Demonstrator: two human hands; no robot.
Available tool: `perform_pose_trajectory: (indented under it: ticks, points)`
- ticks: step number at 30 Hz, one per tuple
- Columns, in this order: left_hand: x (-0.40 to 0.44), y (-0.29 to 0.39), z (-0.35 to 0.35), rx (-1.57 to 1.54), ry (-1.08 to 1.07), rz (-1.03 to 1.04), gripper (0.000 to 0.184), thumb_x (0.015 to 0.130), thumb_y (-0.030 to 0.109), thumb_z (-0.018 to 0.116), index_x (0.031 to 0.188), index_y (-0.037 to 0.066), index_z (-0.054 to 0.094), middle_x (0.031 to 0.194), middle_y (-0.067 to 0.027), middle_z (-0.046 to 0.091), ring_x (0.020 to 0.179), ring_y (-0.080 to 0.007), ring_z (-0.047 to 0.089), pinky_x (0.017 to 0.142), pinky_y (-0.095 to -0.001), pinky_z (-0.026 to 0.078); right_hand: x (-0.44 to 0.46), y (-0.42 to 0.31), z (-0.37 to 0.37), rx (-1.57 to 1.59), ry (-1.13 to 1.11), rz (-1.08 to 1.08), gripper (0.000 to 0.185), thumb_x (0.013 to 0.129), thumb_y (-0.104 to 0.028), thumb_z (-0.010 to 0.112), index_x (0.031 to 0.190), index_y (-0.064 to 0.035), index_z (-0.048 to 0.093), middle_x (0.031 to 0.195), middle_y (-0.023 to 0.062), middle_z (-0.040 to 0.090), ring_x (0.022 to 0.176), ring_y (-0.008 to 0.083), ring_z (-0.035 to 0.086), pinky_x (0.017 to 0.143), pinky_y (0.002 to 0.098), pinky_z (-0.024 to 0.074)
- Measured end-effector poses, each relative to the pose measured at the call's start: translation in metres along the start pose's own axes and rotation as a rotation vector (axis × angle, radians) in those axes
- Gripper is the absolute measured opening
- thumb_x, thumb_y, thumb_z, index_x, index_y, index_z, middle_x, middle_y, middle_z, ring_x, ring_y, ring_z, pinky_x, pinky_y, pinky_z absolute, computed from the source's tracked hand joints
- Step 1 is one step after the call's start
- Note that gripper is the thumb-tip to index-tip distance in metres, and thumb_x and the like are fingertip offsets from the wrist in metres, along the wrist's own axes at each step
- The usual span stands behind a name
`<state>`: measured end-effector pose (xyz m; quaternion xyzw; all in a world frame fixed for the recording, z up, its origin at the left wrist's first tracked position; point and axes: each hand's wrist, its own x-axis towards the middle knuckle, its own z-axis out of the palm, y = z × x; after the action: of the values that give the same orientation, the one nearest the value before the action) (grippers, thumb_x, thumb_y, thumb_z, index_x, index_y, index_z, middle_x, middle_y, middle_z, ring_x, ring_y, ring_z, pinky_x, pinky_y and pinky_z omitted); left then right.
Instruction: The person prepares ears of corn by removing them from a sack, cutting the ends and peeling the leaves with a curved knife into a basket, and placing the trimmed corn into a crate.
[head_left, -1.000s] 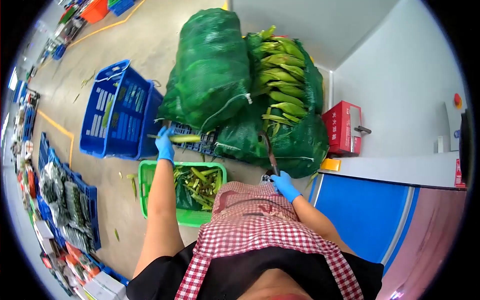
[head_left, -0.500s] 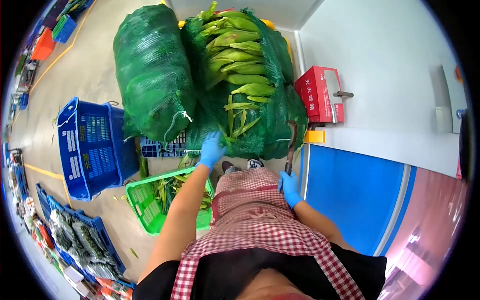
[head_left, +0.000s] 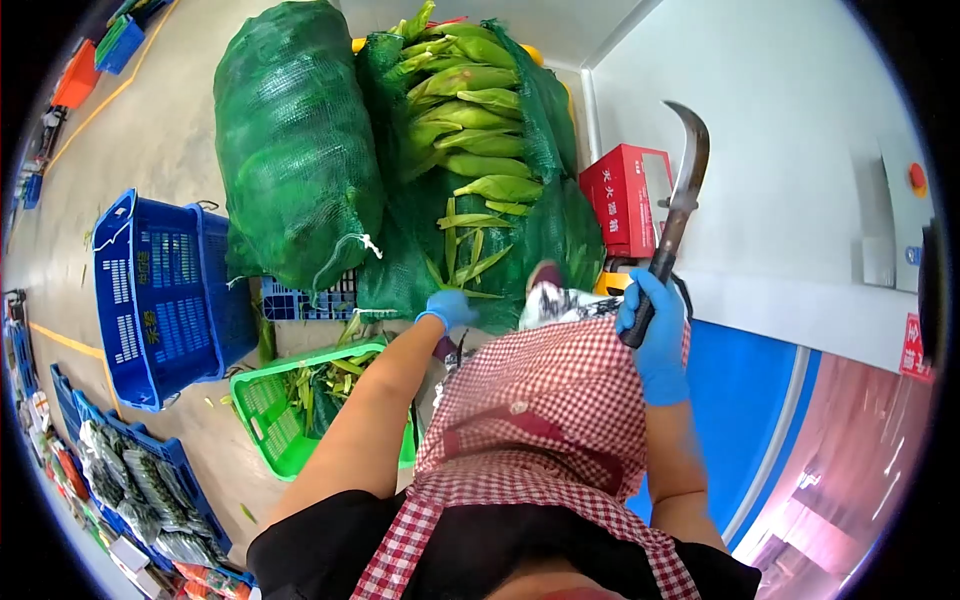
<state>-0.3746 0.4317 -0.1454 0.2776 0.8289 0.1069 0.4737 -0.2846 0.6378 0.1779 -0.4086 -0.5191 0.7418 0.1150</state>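
My right hand [head_left: 655, 330], in a blue glove, is closed round the dark handle of a sickle [head_left: 687, 175]. The curved blade points up and away, in front of the white wall. My left hand [head_left: 452, 307], also gloved in blue, is at the near end of an opened green mesh sack [head_left: 400, 265]; motion smears its fingers. Corn cobs in green husks [head_left: 480, 115] lie stacked in that sack. Loose husk leaves [head_left: 470, 250] are scattered on the mesh just beyond my left hand.
A full, tied green mesh sack [head_left: 295, 150] lies to the left. Blue crates [head_left: 165, 300] stand beside it. A green crate [head_left: 275, 425] with husk scraps is near my left arm. A red box [head_left: 625, 200] stands against the wall at right. One foot [head_left: 545, 275] is on the sack's edge.
My right hand has risen to the right, lifting the sickle beside the red box. My left hand has shifted slightly nearer and right. One foot has come forward onto the sack's edge.
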Motion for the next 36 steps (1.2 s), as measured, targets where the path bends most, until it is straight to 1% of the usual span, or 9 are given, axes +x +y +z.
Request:
perform_pose_trajectory:
  ticks: [4, 14, 18, 20, 22, 24, 25, 30, 36]
  points:
    - [0.036, 0.016, -0.045, -0.447, 0.549, 0.002, 0.048, 0.077, 0.040, 0.060, 0.112, 0.007, 0.060, 0.113, -0.0186, 0.058, 0.103, -0.0331, 0.057, 0.086, -0.0408, 0.046, 0.046, -0.007, 0.027, -0.004, -0.127, 0.119, 0.012, 0.085, -0.013, 0.057, 0.088, -0.0052, 0.049, 0.060, 0.0038, 0.051, 0.043, 0.0126, 0.048, 0.040, 0.0261, 0.0410]
    - [0.234, 0.019, -0.109, -0.023, 0.630, 0.018, 0.070, 0.073, 0.027, 0.068, 0.133, 0.007, 0.038, 0.138, -0.0127, 0.038, 0.126, -0.0336, 0.036, 0.100, -0.0431, 0.037, 0.159, 0.032, 0.039, 0.159, -0.172, 0.574, 0.017, 0.085, -0.024, 0.056, 0.086, -0.0072, 0.053, 0.065, 0.0023, 0.053, 0.051, 0.0135, 0.048, 0.047, 0.0281, 0.0406]
    - [0.289, 0.039, -0.119, 0.125, 0.497, -0.022, 0.084, 0.061, 0.034, 0.078, 0.130, 0.009, 0.037, 0.120, -0.0163, 0.047, 0.111, -0.0343, 0.046, 0.091, -0.0449, 0.042, 0.174, 0.033, 0.016, 0.197, -0.075, 0.729, 0.017, 0.085, -0.024, 0.056, 0.088, -0.0070, 0.054, 0.066, 0.0024, 0.052, 0.051, 0.0138, 0.047, 0.047, 0.0294, 0.0401]
    - [0.298, 0.044, -0.109, 0.113, 0.471, -0.070, 0.077, 0.054, 0.039, 0.081, 0.117, 0.008, 0.049, 0.109, -0.0150, 0.050, 0.099, -0.0318, 0.053, 0.083, -0.0407, 0.048, 0.176, 0.029, 0.013, 0.232, -0.038, 0.751, 0.016, 0.085, -0.023, 0.056, 0.088, -0.0069, 0.054, 0.066, 0.0026, 0.052, 0.051, 0.0141, 0.047, 0.047, 0.0301, 0.0401]
    - [0.282, 0.053, -0.093, 0.131, 0.401, -0.106, 0.071, 0.054, 0.040, 0.081, 0.112, 0.009, 0.054, 0.109, -0.0140, 0.051, 0.096, -0.0305, 0.056, 0.080, -0.0379, 0.050, 0.176, 0.025, 0.014, 0.190, -0.025, 0.710, 0.016, 0.086, -0.022, 0.055, 0.089, -0.0066, 0.055, 0.066, 0.0029, 0.053, 0.051, 0.0146, 0.047, 0.048, 0.0310, 0.0404]
    - [0.255, 0.057, -0.081, -0.195, 0.382, -0.296, 0.067, 0.052, 0.042, 0.081, 0.102, 0.004, 0.062, 0.107, -0.0174, 0.057, 0.096, -0.0294, 0.061, 0.080, -0.0364, 0.051, 0.177, 0.027, 0.016, 0.153, -0.059, 0.670, 0.016, 0.086, -0.022, 0.054, 0.089, -0.0065, 0.056, 0.066, 0.0031, 0.053, 0.051, 0.0149, 0.047, 0.048, 0.0309, 0.0405]
    - [0.236, 0.045, -0.089, -0.492, 0.141, -0.321, 0.067, 0.051, 0.042, 0.081, 0.100, 0.000, 0.065, 0.108, -0.0196, 0.061, 0.093, -0.0268, 0.062, 0.077, -0.0346, 0.051, 0.177, 0.030, 0.017, 0.150, -0.089, 0.674, 0.015, 0.085, -0.021, 0.055, 0.089, -0.0064, 0.056, 0.066, 0.0035, 0.054, 0.050, 0.0150, 0.047, 0.048, 0.0307, 0.0410]
    - [0.057, -0.005, -0.043, -1.506, 0.224, -0.047, 0.056, 0.064, 0.027, 0.076, 0.111, 0.000, 0.060, 0.105, -0.0113, 0.063, 0.087, -0.0194, 0.060, 0.079, -0.0297, 0.047, 0.180, 0.045, 0.027, 0.000, -0.321, 0.664, 0.013, 0.082, -0.018, 0.060, 0.086, -0.0070, 0.054, 0.064, 0.0040, 0.053, 0.049, 0.0143, 0.048, 0.045, 0.0285, 0.0411]
    - [-0.202, -0.043, 0.002, -1.951, 0.500, 0.157, 0.062, 0.070, 0.012, 0.068, 0.128, 0.002, 0.047, 0.116, -0.0080, 0.055, 0.105, -0.0166, 0.050, 0.090, -0.0283, 0.040, 0.129, 0.112, 0.092, -0.528, -0.781, -0.180, 0.012, 0.086, -0.014, 0.057, 0.090, -0.0043, 0.050, 0.062, 0.0033, 0.051, 0.053, 0.0106, 0.050, 0.049, 0.0264, 0.0425]
